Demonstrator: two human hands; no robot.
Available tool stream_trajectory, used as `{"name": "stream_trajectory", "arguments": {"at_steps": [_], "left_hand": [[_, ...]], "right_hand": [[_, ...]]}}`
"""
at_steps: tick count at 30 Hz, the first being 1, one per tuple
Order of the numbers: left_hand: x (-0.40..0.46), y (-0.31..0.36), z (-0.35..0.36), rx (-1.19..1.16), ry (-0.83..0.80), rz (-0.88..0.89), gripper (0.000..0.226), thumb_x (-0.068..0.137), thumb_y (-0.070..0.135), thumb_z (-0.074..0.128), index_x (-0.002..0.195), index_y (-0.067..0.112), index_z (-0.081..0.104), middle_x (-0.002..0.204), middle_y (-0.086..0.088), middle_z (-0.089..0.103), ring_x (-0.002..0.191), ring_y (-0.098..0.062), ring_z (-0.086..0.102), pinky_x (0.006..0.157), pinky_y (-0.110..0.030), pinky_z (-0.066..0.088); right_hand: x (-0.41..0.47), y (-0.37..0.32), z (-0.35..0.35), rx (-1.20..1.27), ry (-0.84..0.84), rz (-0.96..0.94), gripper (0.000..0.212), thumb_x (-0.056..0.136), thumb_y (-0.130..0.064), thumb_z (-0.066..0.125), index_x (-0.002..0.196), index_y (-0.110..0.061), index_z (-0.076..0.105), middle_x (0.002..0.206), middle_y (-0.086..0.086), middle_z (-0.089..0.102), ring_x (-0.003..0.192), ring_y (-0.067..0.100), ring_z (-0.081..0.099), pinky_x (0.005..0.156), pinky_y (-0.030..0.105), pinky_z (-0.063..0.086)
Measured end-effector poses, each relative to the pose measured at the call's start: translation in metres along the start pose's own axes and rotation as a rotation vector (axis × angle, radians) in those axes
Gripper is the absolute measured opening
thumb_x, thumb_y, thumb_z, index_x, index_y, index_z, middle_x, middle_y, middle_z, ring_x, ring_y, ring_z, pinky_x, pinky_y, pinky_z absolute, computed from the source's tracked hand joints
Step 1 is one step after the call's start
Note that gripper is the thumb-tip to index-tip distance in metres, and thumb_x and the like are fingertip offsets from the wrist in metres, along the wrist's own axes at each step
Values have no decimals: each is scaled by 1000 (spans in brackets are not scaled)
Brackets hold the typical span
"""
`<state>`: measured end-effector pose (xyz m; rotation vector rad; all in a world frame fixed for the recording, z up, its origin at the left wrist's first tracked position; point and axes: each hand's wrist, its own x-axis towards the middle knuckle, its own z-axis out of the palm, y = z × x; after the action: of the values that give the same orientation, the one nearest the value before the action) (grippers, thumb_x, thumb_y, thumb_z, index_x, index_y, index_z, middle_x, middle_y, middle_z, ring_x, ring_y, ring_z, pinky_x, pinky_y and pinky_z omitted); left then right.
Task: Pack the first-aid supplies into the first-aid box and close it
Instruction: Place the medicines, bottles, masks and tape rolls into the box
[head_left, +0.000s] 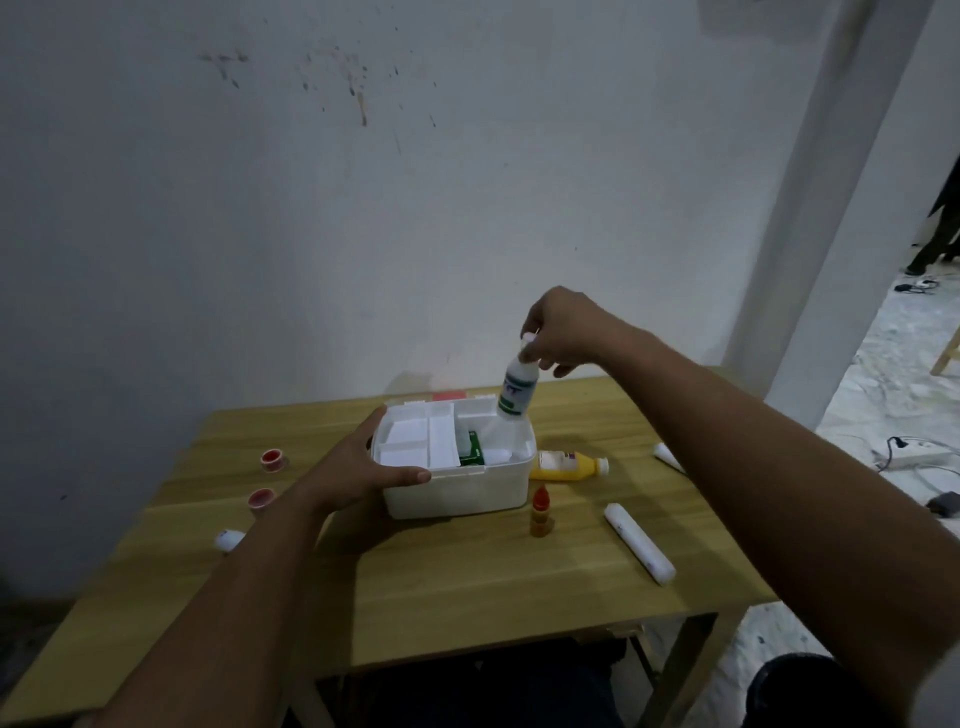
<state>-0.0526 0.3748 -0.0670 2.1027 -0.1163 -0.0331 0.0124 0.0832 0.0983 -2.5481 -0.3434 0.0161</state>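
Observation:
The white first-aid box (467, 493) stands open in the middle of the wooden table (467, 597). A white divided tray fills its left half, and a green packet (474, 451) lies in the right half. My left hand (363, 467) grips the box's front left corner. My right hand (558, 332) holds a white bottle with a green label (517, 389) by its cap, hanging over the box's back right corner. A yellow bottle (569, 465) lies right of the box. A small orange dropper bottle (541, 512) stands in front of it.
Two white gauze rolls (639, 543) (667, 457) lie at the right. Two red-capped round tape rolls (271, 460) (261, 500) and a small white item (228, 539) sit at the left. A wall rises close behind the table. Cables and a power strip (914, 457) lie on the floor.

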Motion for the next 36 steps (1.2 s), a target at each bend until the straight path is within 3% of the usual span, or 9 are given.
{"name": "stream_trajectory", "arguments": {"at_steps": [8, 11, 15, 18, 24, 26, 28, 31, 36], "left_hand": [[-5, -2, 5, -56, 41, 15, 96, 69, 28, 92, 145, 42, 33, 125, 30, 50, 109, 9, 51, 69, -6, 49], [-2, 0, 2, -19, 24, 1, 100, 64, 35, 92, 144, 40, 32, 126, 28, 48, 112, 0, 51, 72, -12, 47], [7, 5, -6, 71, 0, -30, 141, 41, 68, 90, 157, 30, 21, 143, 14, 39, 126, -15, 43, 90, -27, 48], [12, 4, -3, 136, 19, -42, 145, 40, 71, 90, 159, 32, 18, 157, 7, 34, 136, -22, 40, 102, -41, 47], [10, 7, 5, 73, 17, 42, 107, 47, 61, 90, 136, 45, 33, 121, 29, 46, 113, -6, 48, 73, -18, 44], [11, 6, 3, 69, 22, 43, 105, 50, 57, 93, 139, 41, 38, 123, 26, 50, 114, -5, 52, 73, -19, 46], [13, 3, 1, 76, 23, 35, 113, 47, 62, 94, 143, 38, 40, 130, 19, 54, 115, -2, 53, 77, -21, 49], [13, 3, -1, 91, 15, 26, 117, 45, 64, 94, 145, 36, 40, 134, 15, 56, 114, -1, 54, 80, -24, 51], [9, 10, 0, 90, 22, 35, 109, 48, 60, 94, 141, 36, 45, 130, 17, 57, 109, 5, 53, 76, -20, 48]], "right_hand": [[22, 14, 79, -216, -44, -69, 34, 84, -9, 78, 118, -5, 73, 107, 16, 73, 83, 28, 75, 69, 36, 64], [24, 21, 96, -298, -21, -129, 34, 84, -11, 77, 118, -8, 74, 117, 11, 73, 102, 27, 68, 75, 32, 52], [28, 24, 106, -277, -1, -153, 38, 85, -10, 75, 123, -11, 72, 122, 8, 72, 106, 24, 66, 85, 32, 55], [26, 26, 100, -217, -6, -161, 45, 83, -20, 80, 127, -11, 70, 122, 6, 72, 108, 23, 67, 91, 33, 55], [15, 51, 68, 37, 235, -51, 22, 86, -22, 63, 95, -14, 82, 94, 2, 79, 88, 20, 72, 82, 35, 60], [15, 67, 63, -81, 159, 8, 23, 88, -18, 61, 95, -11, 81, 95, 6, 79, 89, 24, 73, 80, 37, 61], [12, 82, 62, -208, -51, 76, 22, 88, -13, 64, 105, -9, 79, 102, 9, 77, 88, 25, 73, 78, 39, 63], [2, 97, 71, -391, -355, 114, 44, 81, -13, 81, 125, -14, 72, 121, 6, 68, 102, 22, 64, 83, 34, 55], [-4, 119, 91, -476, -325, 57, 58, 74, -22, 89, 129, -22, 69, 124, 2, 69, 104, 19, 63, 86, 32, 54]]}}
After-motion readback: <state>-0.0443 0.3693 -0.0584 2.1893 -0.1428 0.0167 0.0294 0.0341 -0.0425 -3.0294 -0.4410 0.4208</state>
